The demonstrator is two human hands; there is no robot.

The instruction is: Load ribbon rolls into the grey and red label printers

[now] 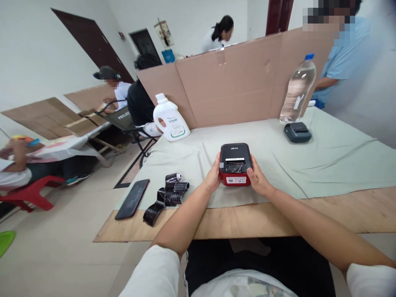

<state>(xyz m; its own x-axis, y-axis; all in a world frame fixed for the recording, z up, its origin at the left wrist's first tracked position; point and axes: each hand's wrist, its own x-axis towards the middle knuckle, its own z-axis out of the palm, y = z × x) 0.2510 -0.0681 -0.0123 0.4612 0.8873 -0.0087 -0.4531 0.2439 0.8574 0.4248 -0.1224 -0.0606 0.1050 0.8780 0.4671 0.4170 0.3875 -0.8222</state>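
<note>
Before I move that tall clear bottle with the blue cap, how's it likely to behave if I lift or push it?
The bottle seems to hold plenty of clear liquid, so it's probably fairly heavy. Its tall, narrow shape suggests it may tip if pushed near the blue cap. The smooth, clear wall might feel slippery.

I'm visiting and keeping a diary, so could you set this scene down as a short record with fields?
Left hand: holds left side of red-and-black device
Right hand: holds its right side
Nearby, left: phone, dark strips
Farther back: white jug, clear bottle, small dark device
Surface: pale cloth over wooden board
Behind: cardboard screen
</note>
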